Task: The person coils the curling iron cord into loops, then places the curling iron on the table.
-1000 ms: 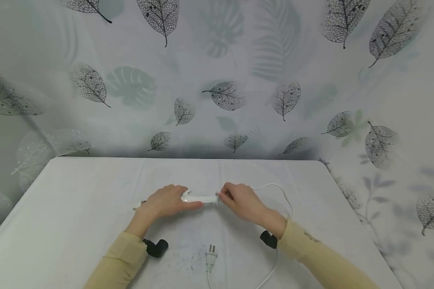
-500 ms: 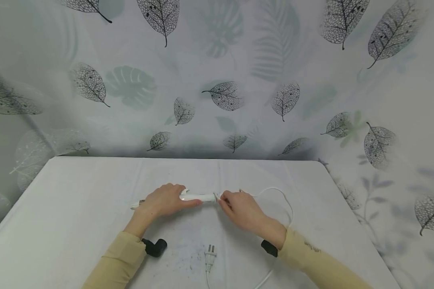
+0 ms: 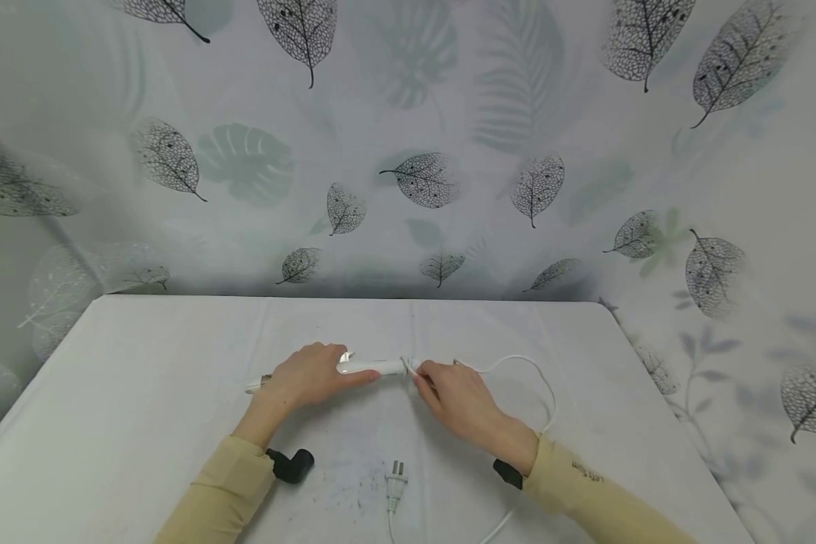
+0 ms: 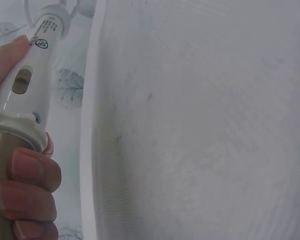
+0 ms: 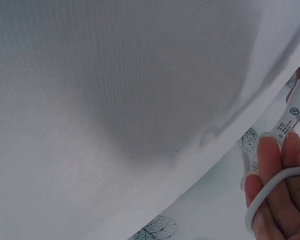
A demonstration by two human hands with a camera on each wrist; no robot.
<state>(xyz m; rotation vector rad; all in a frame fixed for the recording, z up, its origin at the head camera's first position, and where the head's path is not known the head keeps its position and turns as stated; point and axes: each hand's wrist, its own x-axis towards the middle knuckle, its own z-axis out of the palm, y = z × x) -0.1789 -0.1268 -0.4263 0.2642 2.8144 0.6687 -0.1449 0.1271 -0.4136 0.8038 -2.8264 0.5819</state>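
A white curling iron (image 3: pixel 385 367) lies crosswise over the table, its handle to the right. My left hand (image 3: pixel 313 375) grips it around the brownish barrel (image 4: pixel 2 200), with the thumb along the white handle (image 4: pixel 32 95). A brown slide switch (image 4: pixel 22 81) shows on that handle. At the handle's cord end, my right hand (image 3: pixel 459 397) pinches the white cord (image 3: pixel 532 364) with curled fingers. In the right wrist view a bend of the cord (image 5: pixel 262 196) passes over those fingers. Part of the barrel is hidden under my left hand.
The two-pin plug (image 3: pixel 396 483) lies near the front of the white table (image 3: pixel 177 355), its cord running off the near edge. Black wrist mounts (image 3: pixel 292 466) sit at both wrists. A leaf-patterned curtain (image 3: pixel 381 113) hangs behind the table.
My right hand has shifted slightly down and right, and a strand of cord now shows across the handle's end. The left hand keeps its grip, almost unmoved.
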